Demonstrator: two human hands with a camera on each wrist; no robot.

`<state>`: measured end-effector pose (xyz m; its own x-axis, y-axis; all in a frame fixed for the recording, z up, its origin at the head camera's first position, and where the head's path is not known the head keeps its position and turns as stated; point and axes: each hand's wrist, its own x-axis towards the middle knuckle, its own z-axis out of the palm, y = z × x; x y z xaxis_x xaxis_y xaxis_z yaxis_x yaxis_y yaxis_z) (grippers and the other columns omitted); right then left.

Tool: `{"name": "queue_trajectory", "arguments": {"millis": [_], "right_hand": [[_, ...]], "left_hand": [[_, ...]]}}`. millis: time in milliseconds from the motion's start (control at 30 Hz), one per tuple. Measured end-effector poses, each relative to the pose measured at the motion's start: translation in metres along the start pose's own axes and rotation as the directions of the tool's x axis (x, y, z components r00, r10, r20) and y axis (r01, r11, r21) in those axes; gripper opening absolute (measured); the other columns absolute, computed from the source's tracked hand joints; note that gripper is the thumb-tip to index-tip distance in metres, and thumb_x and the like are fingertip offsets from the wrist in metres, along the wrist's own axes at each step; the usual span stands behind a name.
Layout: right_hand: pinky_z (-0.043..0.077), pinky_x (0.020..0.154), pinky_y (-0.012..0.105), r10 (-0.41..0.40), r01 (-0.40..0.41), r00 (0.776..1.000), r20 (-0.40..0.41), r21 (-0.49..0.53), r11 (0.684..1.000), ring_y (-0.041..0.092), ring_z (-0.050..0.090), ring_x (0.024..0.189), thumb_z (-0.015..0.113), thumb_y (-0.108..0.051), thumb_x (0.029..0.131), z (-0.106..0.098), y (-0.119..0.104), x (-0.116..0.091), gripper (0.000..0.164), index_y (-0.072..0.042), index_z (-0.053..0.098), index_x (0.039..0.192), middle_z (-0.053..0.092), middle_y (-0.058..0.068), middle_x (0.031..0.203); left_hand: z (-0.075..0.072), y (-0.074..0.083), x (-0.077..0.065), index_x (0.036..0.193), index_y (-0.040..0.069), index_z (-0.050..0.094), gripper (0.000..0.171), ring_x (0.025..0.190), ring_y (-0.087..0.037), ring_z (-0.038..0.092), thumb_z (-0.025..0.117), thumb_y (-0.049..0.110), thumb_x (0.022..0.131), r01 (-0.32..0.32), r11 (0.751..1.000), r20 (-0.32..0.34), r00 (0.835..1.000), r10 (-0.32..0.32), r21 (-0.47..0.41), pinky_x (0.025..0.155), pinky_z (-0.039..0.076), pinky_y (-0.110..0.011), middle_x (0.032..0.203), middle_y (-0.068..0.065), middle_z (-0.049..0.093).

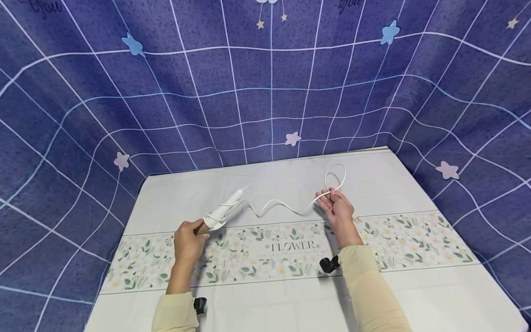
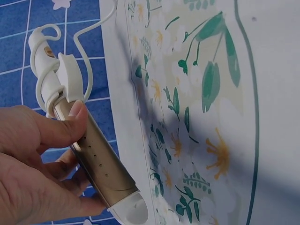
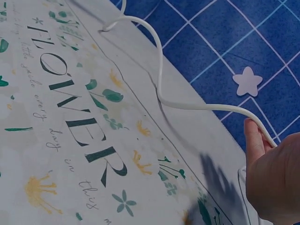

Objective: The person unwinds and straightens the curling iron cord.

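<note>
My left hand (image 1: 188,242) grips a curling iron (image 1: 224,210) by its gold-brown barrel (image 2: 101,159), thumb on one side and fingers round the other. Its white handle points up and away, toward the back of the table. White cord is wound in loose turns about this handle, beside the white clamp lever (image 2: 70,77). From the handle the cord (image 1: 275,201) runs in waves to my right hand (image 1: 342,212), which holds it lightly at the fingers. Past those fingers the cord makes a loop (image 1: 345,173). The right wrist view hides most of the fingers behind the hand.
Under both hands lies a white tablecloth (image 1: 249,304) with a flowered band reading "FLOWER" (image 1: 292,245). A blue curtain (image 1: 249,106) with white lines and stars hangs behind the table and along its sides. Black wrist cameras (image 1: 329,264) sit at the cuffs.
</note>
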<state>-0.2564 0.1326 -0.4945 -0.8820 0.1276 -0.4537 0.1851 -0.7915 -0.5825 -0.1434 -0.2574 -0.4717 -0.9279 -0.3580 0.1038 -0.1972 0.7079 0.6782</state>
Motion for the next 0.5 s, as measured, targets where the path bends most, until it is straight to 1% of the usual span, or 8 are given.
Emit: {"name": "queue_trajectory", "arguments": {"millis": [167,233,300,467,500], "right_hand": [[0.05,0.093,0.039,0.015,-0.015,1.0,-0.008,-0.036,0.999,0.034,0.055,0.117,0.04,-0.008,0.103,-0.0026,0.0035,0.0015,0.034,-0.003,0.046,0.136,0.057,0.021,0.129],[0.049,0.093,0.039,0.021,-0.021,1.0,-0.011,-0.041,0.999,0.034,0.055,0.117,0.04,-0.008,0.103,-0.0039,0.0049,0.0024,0.035,-0.003,0.045,0.137,0.054,0.022,0.134],[0.049,0.093,0.039,0.022,-0.022,1.0,-0.011,-0.043,0.999,0.033,0.059,0.113,0.04,-0.007,0.103,-0.0054,0.0062,0.0035,0.037,-0.003,0.043,0.14,0.052,0.023,0.136],[0.051,0.091,0.039,0.014,-0.015,1.0,-0.024,-0.057,0.998,0.03,0.066,0.099,0.042,-0.004,0.102,-0.008,0.0084,0.0064,0.042,-0.001,0.038,0.144,0.063,0.022,0.12],[0.051,0.09,0.039,0.012,-0.014,0.999,-0.029,-0.061,0.998,0.03,0.067,0.098,0.042,-0.004,0.102,-0.0084,0.0088,0.0073,0.042,-0.001,0.039,0.144,0.063,0.022,0.12]], "left_hand": [[-0.0001,-0.0001,-0.0013,0.127,-0.002,0.06,0.051,0.101,-0.045,0.059,0.073,-0.005,0.078,-0.001,1.0,0.0,1.0,0.001,-0.006,0.086,0.048,-0.053,0.111,-0.025,0.058],[-0.0004,0.0002,-0.0017,0.127,-0.003,0.059,0.05,0.1,-0.045,0.059,0.073,-0.005,0.078,-0.004,1.0,0.002,1.0,0.004,-0.009,0.086,0.049,-0.053,0.111,-0.025,0.058],[-0.0005,0.0005,-0.0019,0.127,-0.003,0.059,0.05,0.1,-0.045,0.059,0.073,-0.005,0.078,-0.003,1.0,0.004,1.0,0.003,-0.01,0.086,0.049,-0.053,0.111,-0.025,0.058],[-0.0005,0.0011,-0.0021,0.126,-0.003,0.06,0.051,0.1,-0.045,0.059,0.074,-0.005,0.077,-0.001,1.0,-0.005,1.0,0.001,-0.004,0.086,0.048,-0.053,0.11,-0.026,0.059],[-0.0003,0.0009,-0.002,0.126,-0.003,0.06,0.051,0.1,-0.045,0.059,0.074,-0.005,0.077,-0.001,1.0,-0.009,1.0,0.001,-0.003,0.086,0.048,-0.053,0.11,-0.026,0.059]]}}
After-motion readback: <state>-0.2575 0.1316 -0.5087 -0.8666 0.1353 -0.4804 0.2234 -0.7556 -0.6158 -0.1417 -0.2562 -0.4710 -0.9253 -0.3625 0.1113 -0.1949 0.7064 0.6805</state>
